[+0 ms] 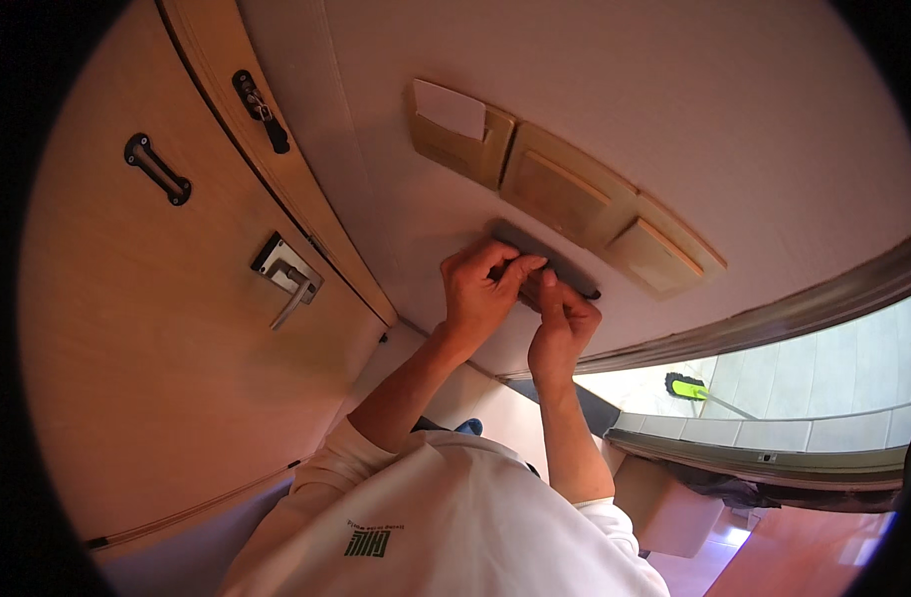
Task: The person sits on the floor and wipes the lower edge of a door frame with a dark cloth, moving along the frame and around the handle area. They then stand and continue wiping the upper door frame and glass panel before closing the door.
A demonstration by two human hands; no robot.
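Observation:
A narrow dark grey strip (572,278) with a black end lies close against the pale wall, just below a row of switches; what it is exactly cannot be told. My left hand (476,289) is at its left and middle part, thumb and forefinger pinched together. Beside it, my right hand (564,322) has the thumb raised and the fingers curled around the lower edge. The thumb tips nearly meet. Between the hands a brownish edge shows, and the fingers hide most of what they grip.
Above the hands are wall switches (567,186) and a card-slot plate (455,157) with a white card. A wooden door (164,336) with a lever handle (291,298) and a latch (260,108) stands left. At right, a green-headed mop (687,386) lies beyond a doorway (761,336).

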